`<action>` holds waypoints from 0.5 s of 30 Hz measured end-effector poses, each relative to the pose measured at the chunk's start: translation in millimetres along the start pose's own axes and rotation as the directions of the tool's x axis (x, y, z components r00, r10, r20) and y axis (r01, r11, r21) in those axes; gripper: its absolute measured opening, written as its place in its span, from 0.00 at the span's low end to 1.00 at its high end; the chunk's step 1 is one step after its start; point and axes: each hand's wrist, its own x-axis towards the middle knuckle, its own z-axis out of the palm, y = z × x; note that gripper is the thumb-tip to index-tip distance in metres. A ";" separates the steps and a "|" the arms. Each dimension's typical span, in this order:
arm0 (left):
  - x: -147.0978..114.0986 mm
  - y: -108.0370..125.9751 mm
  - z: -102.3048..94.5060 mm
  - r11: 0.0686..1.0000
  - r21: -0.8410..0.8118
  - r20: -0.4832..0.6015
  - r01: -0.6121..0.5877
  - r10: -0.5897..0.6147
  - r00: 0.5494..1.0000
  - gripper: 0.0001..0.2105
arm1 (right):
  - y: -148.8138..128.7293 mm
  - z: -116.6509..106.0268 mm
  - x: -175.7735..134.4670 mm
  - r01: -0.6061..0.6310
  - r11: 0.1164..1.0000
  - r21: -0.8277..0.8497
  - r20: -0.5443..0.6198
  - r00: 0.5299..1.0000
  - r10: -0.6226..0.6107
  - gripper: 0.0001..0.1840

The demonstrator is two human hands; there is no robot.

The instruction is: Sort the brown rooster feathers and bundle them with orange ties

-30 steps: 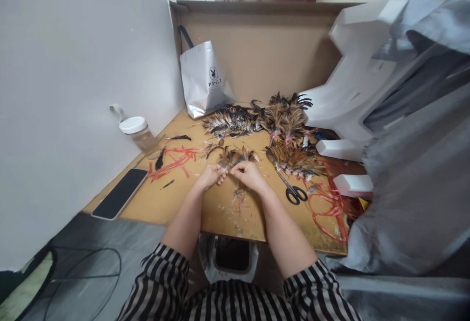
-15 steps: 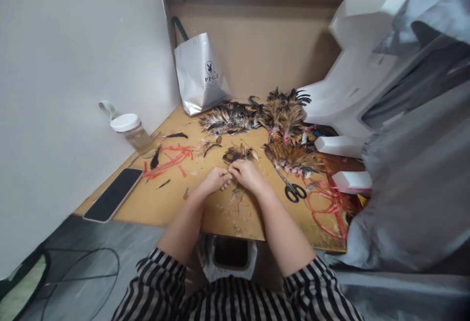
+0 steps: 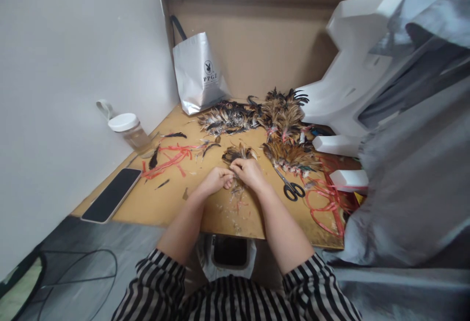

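My left hand [image 3: 217,180] and my right hand [image 3: 248,172] meet low over the middle of the board, fingertips pinched and nearly touching. Whatever lies between the fingers is too small to make out. Just beyond them is a small pile of brown and black feathers [image 3: 235,153], partly hidden by my right hand. Feather scraps [image 3: 238,203] and bits of pink string lie below my hands. Black-handled scissors [image 3: 293,192] rest right of my right hand, their blades reaching toward a brown feather bunch [image 3: 292,157].
Larger feather heaps [image 3: 229,118] lie at the back. Red plastic strips [image 3: 172,159] are scattered on the left, with a red ribbon tangle [image 3: 326,208] at right. A phone [image 3: 112,195], a lidded jar [image 3: 130,130], a silver bag [image 3: 198,74] and a white sewing machine [image 3: 340,79] stand around the board.
My right fingers have shifted slightly and now sit a little right of the left fingertips. The whole view has drifted slightly. The feather piles and scissors have not been moved.
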 end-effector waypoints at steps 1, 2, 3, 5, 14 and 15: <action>0.2 -0.7 0.3 1.000 0.016 -0.003 -0.006 0.006 1.000 0.10 | 1.4 0.8 0.2 -0.009 1.000 0.009 -0.001 1.000 0.009 0.10; 0.3 -1.0 0.5 0.999 0.033 -0.009 -0.013 0.013 1.000 0.10 | 3.4 1.8 0.6 -0.021 0.999 0.029 0.002 1.000 0.021 0.10; 0.2 -0.8 0.8 0.999 0.046 -0.016 -0.021 0.021 1.000 0.10 | 5.9 2.8 1.2 -0.034 0.997 0.063 0.012 0.999 0.034 0.10; -0.9 1.5 1.2 0.998 0.049 -0.024 -0.038 0.039 0.999 0.10 | 11.8 4.3 3.3 -0.072 0.982 0.173 0.050 0.997 0.064 0.09; -5.0 19.7 -5.3 0.979 -0.193 -0.180 -0.071 0.036 0.983 0.15 | 20.6 0.9 8.7 -0.221 0.718 0.660 0.142 0.975 0.170 0.12; -3.5 19.1 -6.2 0.973 -0.220 -0.233 -0.074 0.021 0.972 0.15 | 18.3 2.9 8.5 -0.220 0.703 0.676 0.139 0.975 0.171 0.13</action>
